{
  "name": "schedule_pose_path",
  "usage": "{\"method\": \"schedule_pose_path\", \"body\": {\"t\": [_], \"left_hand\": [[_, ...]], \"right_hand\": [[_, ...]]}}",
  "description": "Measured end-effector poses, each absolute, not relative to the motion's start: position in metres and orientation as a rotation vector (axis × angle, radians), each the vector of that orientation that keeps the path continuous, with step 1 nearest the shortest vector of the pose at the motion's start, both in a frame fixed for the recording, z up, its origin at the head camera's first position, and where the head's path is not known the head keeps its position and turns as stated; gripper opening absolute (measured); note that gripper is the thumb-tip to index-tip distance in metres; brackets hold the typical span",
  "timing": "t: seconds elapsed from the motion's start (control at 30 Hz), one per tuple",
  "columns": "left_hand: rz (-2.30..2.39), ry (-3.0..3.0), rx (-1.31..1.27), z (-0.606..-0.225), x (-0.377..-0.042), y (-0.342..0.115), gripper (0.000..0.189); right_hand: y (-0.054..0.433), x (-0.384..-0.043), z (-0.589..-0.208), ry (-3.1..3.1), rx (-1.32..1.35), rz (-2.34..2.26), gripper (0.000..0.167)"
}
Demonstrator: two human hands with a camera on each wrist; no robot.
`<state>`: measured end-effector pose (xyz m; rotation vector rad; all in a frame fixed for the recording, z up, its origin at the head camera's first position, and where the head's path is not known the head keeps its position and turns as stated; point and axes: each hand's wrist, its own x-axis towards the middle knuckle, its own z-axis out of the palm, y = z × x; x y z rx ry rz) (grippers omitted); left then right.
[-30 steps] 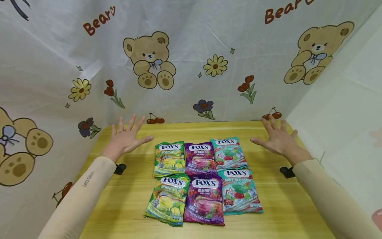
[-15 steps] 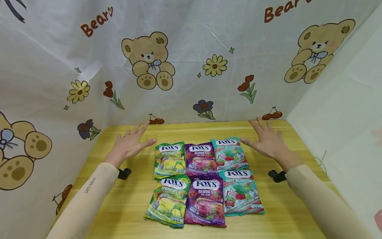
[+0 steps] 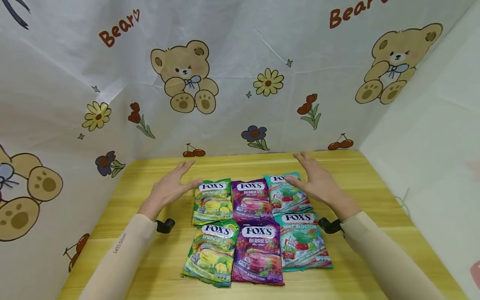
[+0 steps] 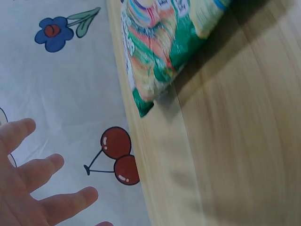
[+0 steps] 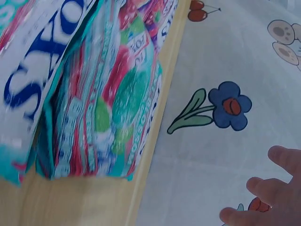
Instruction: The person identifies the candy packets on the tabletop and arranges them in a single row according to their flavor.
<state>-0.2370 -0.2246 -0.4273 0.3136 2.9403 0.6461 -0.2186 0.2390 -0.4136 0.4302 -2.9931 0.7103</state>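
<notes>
1. The landmark is the front purple bag (image 3: 258, 252), a candy packet lying flat, printed side up, on the wooden bench (image 3: 159, 266).
2. Directly behind the front purple bag lies the back purple bag (image 3: 250, 202), its lower edge meeting the landmark's top edge.
3. Just left of the front purple bag is the front green bag (image 3: 211, 254), slightly turned; behind that one, to the landmark's left and rear, lies the back green bag (image 3: 212, 202).
4. Just right of the front purple bag is the front teal bag (image 3: 303, 241); the back teal bag (image 3: 289, 196) lies to the landmark's right and rear.
5. The left hand (image 3: 168, 189) is above the bench, behind and left of the front purple bag, nearest the back green bag. It is spread, fingers extended and thumb held apart; whether the thumb touches that bag I cannot tell.
6. The right hand (image 3: 318, 183) is behind and right of the front purple bag, likewise spread. Its thumb overlaps the back teal bag in the head view; contact cannot be told.
7. Well behind the front purple bag hangs a white sheet (image 3: 225, 133) printed with bears, flowers and cherries.
</notes>
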Motion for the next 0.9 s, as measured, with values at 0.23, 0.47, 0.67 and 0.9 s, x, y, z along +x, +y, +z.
{"method": "schedule_pose_path", "body": {"t": [0.23,0.47,0.67,0.9], "left_hand": [[0.862,2.913,0.291,-0.432,-0.231,-0.218,0.098],[1.016,2.912,0.249,-0.441,-0.226,-0.218,0.094],[1.152,2.857,0.208,-0.45,-0.22,-0.221,0.085],[1.302,2.767,0.193,-0.465,-0.218,-0.216,0.077]], "right_hand": [[0.22,-0.22,-0.424,-2.993,0.409,0.951,0.094],[0.197,-0.217,-0.434,-2.98,0.365,1.088,0.091],[0.179,-0.214,-0.439,-2.948,0.414,1.18,0.086],[0.156,-0.215,-0.437,-2.942,0.467,1.256,0.079]]}}
